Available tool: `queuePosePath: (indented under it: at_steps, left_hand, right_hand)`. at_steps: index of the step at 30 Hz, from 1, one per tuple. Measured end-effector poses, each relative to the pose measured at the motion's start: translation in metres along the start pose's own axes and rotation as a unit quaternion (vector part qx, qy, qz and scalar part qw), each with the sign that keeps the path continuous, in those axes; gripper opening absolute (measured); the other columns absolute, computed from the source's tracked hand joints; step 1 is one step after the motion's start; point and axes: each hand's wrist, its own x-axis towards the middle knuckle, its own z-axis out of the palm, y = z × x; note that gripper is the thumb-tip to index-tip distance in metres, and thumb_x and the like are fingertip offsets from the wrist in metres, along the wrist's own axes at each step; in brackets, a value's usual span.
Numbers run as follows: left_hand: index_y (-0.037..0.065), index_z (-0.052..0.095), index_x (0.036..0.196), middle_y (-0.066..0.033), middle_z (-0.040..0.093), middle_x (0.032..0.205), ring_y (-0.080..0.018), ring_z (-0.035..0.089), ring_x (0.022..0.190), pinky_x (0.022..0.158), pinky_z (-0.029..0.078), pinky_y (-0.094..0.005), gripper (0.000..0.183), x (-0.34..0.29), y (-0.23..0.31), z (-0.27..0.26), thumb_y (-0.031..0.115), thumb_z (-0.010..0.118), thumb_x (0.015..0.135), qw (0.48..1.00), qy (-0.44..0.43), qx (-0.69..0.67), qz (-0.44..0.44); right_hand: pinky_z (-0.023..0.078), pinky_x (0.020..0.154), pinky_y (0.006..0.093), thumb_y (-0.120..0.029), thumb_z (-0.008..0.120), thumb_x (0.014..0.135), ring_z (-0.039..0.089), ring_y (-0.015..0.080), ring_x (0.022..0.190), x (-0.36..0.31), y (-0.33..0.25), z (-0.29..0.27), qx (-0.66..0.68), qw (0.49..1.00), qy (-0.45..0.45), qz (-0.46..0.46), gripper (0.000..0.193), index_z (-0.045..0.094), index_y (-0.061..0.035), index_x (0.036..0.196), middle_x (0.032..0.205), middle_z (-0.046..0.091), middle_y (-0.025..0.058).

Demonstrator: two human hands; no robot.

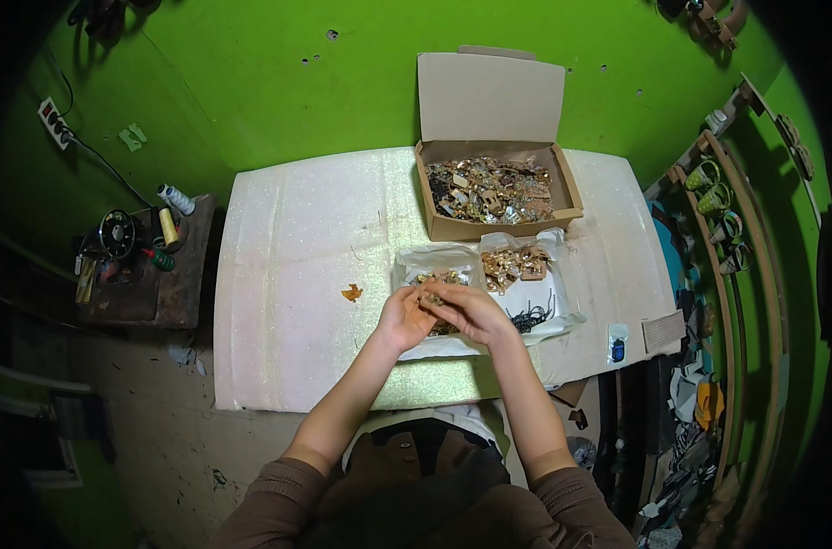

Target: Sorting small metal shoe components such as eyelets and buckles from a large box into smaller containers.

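Note:
Both hands meet over the left white paper-lined tray [405,258]. My left hand [401,317], palm turned up, has its fingers curled around a few small gold-brown metallic pieces [431,299]. My right hand [475,311] comes in from the other side, its fingers closed on the same pieces; their exact kind is too small to tell. Beneath the hands, more small gold-coloured pieces [445,276] lie in that tray, partly hidden. The right tray [570,316] holds a heap of gold metal fittings [515,265] at its far end and black chain-like strands [531,318] nearer me.
An open cardboard box [489,229] full of mixed shiny hardware stands behind the trays. A small orange-gold scrap [352,293] lies left of my hands. At right are a small packet [617,346] and a grey-brown flat piece [663,331]. A sewing machine [116,234] stands far left.

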Motion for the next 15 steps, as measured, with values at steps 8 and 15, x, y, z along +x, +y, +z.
queuePosePath:
  at_steps: [8,15]
  left_hand:
    - [-0.002,0.044,0.112,-0.0128,0.048,0.115,-0.0233,0.045,0.111,0.094,0.036,-0.0357,0.035,-0.010,0.021,0.012,0.020,0.029,0.089,0.999,0.037,-0.005,0.016]
    - [-0.003,0.040,0.119,-0.0137,0.044,0.122,-0.0232,0.042,0.115,0.096,0.034,-0.0342,0.041,-0.010,0.020,0.013,0.021,0.026,0.089,0.999,0.031,0.041,0.000]
  right_hand:
    - [0.048,0.071,0.0192,0.004,0.042,0.082,0.057,0.0201,0.087,0.008,-0.005,-0.033,-0.017,0.997,0.067,-0.031,0.026,0.048,0.0138,0.105,0.101,0.053,0.0193]
    - [0.049,0.070,0.0183,0.000,0.049,0.082,0.058,0.0147,0.080,0.028,0.003,-0.040,-0.203,0.974,0.085,-0.055,0.023,0.052,0.0107,0.103,0.095,0.057,0.0124]
